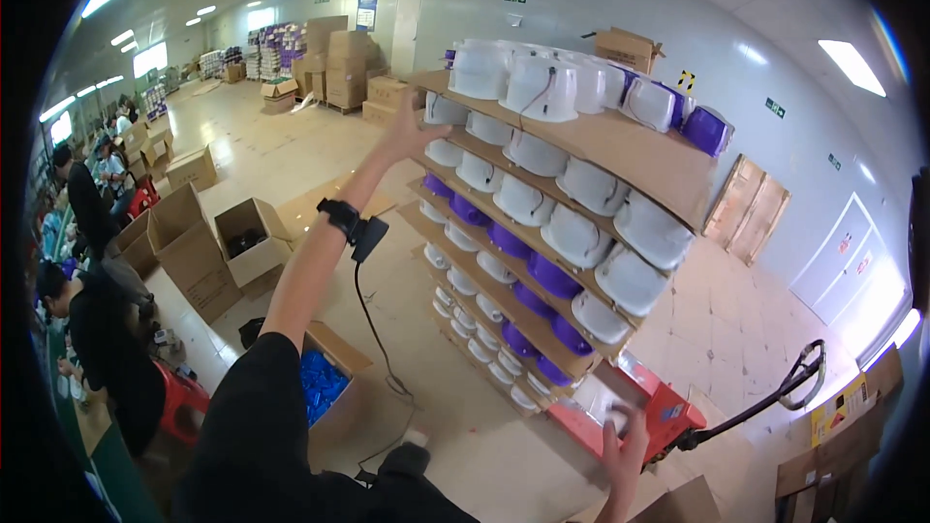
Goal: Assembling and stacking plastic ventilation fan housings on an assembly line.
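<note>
Stack (576,232) — my left hand (413,138) at its upper left edge, fingers spread; right hand (628,447) by its foot, fingers parted. Uneven push — top tubs (540,85) could topple.

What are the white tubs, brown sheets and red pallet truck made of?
White tubs: probably plastic, smooth and slightly glossy with soft highlights. Brown sheets: likely cardboard, matte, flat and thin. Red pallet truck: apparently painted metal, shiny red.
</note>
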